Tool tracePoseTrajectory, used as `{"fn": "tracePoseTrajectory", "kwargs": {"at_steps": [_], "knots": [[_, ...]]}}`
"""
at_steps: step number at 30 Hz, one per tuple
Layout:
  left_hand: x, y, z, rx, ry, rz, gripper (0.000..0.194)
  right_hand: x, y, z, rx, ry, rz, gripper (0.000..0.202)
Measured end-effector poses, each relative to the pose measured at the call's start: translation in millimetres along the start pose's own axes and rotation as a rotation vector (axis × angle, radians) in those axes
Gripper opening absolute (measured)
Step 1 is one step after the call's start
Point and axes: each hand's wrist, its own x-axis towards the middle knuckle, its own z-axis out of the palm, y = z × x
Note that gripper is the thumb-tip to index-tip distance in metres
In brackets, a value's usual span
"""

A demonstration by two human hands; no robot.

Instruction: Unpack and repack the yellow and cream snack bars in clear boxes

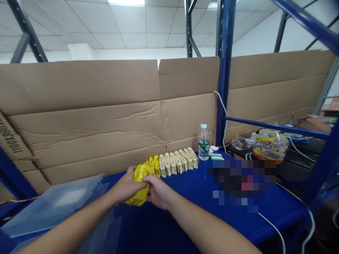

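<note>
Both hands grip a crinkled yellow plastic packet [140, 197] above the blue table. My left hand [129, 187] is closed on its left side, thumb toward the top. My right hand [159, 192] pinches it from the right, the thumb lying across the front. Just behind the packet, a few upright yellow packets [156, 165] stand at the left end of a row. Several cream-coloured packets [178, 162] continue that row to the right, close together. What is inside the packets is hidden.
Right of the row stands a water bottle [203, 146], with a small pale blue packet [217, 157] beside it. Clear plastic sheets [66, 197] lie at left. Cardboard [106, 106] walls the back. Beyond a blue post [225, 70] are a snack bag [270, 146] and another person's hand [314, 122].
</note>
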Motion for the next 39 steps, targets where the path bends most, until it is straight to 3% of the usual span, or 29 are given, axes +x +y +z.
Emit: {"fn": "tracePoseTrajectory", "kwargs": {"at_steps": [4, 7, 10, 13, 18, 24, 34, 39], "knots": [[17, -7, -30.4, 0.075, 0.045, -0.153, 0.065, 2, 4, -3, -0.143, 0.014, 0.094, 0.066], [42, -16, -42.5, 0.22, 0.103, -0.243, 0.058, 4, 10, -3, -0.349, 0.033, 0.186, 0.069], [68, -25, -37.9, 0.323, 0.084, -0.321, 0.037, 7, 17, -4, -0.48, 0.021, 0.223, 0.06], [87, -26, -22.6, 0.356, 0.045, -0.375, 0.032, 8, 24, -5, -0.59, 0.031, 0.213, 0.055], [102, -20, -1.7, 0.297, 0.011, -0.433, 0.041, 6, 32, -7, -0.762, -0.014, 0.15, 0.049], [97, -18, -6.3, 0.107, -0.065, -0.533, 0.065, 7, 42, -15, -0.941, -0.045, 0.061, 0.049], [94, -18, -1.5, -0.076, -0.04, -0.427, 0.052, 8, 42, -17, -0.938, -0.057, 0.063, 0.045], [87, -34, -9.0, -0.038, -0.131, -0.208, 0.058, 10, 41, -19, -0.94, -0.046, 0.063, 0.037]]}}
